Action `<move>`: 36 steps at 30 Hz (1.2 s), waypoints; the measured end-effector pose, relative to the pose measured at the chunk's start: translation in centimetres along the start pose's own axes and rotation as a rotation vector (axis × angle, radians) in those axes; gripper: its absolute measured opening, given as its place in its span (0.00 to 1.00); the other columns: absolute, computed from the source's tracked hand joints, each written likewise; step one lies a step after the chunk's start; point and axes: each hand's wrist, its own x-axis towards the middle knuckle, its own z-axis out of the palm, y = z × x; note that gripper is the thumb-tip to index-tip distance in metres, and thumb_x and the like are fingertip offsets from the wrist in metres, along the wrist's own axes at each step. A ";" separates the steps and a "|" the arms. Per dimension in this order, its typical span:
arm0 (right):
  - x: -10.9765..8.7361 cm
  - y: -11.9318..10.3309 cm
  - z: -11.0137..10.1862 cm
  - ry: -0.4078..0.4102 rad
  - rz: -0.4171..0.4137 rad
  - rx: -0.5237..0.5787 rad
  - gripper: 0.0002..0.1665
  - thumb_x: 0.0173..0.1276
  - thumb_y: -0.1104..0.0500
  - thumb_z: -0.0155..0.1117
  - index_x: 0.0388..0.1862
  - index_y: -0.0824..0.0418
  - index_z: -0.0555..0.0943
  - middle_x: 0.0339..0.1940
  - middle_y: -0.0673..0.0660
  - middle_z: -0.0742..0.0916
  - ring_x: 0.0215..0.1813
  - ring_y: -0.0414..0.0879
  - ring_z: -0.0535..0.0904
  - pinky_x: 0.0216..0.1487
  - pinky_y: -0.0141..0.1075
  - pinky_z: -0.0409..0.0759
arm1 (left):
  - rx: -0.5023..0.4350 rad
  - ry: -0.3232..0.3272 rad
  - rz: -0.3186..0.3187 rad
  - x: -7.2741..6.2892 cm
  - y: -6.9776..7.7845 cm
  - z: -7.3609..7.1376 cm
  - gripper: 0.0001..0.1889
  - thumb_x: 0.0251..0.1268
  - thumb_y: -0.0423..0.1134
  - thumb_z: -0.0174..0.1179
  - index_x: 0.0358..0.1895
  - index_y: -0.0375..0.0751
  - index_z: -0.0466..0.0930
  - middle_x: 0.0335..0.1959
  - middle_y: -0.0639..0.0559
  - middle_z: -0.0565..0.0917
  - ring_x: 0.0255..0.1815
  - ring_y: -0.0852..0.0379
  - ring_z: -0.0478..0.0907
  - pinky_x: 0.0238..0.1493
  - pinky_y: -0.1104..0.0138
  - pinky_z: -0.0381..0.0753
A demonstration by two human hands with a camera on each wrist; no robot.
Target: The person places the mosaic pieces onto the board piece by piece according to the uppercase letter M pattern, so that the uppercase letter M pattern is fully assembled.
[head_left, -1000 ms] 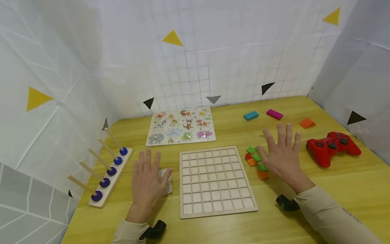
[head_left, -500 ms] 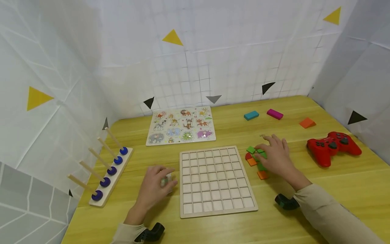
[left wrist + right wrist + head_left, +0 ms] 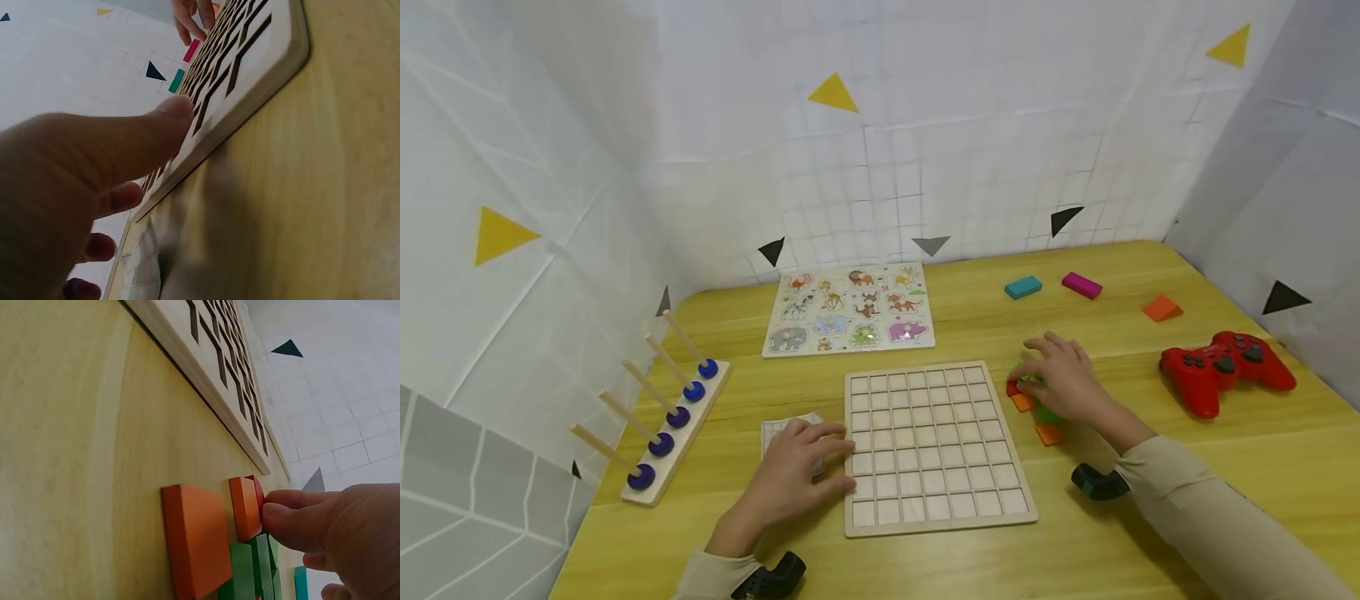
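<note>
A wooden grid board (image 3: 936, 433) with square cells lies before me. My left hand (image 3: 797, 471) is at its left edge, thumb and forefinger spread apart, with the thumb tip (image 3: 178, 112) against or very near the rim. A printed paper card (image 3: 775, 429) lies partly hidden under that hand. To the board's right, my right hand (image 3: 1063, 379) reaches over a cluster of small pieces. Its thumb and forefinger pinch a red curved-edged piece (image 3: 256, 490). Orange pieces (image 3: 200, 540) and green pieces (image 3: 244, 569) lie around it, partly covered by the hand.
An animal puzzle board (image 3: 850, 310) lies at the back. A peg stand (image 3: 677, 433) with blue-purple rings is on the left. A teal block (image 3: 1023, 287), a magenta block (image 3: 1082, 285), an orange wedge (image 3: 1162, 308) and a red game controller (image 3: 1227, 371) are on the right.
My left hand has moved from above the paper card to the board's left edge. The right hand has come down to the pieces, its fingers closing on the red one.
</note>
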 end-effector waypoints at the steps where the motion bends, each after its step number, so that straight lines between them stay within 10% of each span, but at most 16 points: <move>1: 0.1 0.0 0.0 -0.007 -0.002 0.003 0.07 0.62 0.61 0.70 0.40 0.53 0.89 0.67 0.72 0.74 0.73 0.75 0.55 0.67 0.74 0.48 | 0.007 -0.010 0.005 0.0 0.0 0.1 0.21 0.56 0.58 0.68 0.52 0.56 0.86 0.60 0.54 0.82 0.49 0.57 0.73 0.47 0.58 0.74; 36: 1.6 1.9 0.5 -0.044 -0.200 -0.010 0.13 0.60 0.59 0.72 0.44 0.58 0.88 0.59 0.72 0.80 0.65 0.73 0.68 0.61 0.69 0.67 | -0.075 -0.140 -0.081 -0.6 0.3 -0.1 0.27 0.57 0.60 0.67 0.59 0.56 0.82 0.68 0.53 0.76 0.56 0.54 0.72 0.55 0.51 0.71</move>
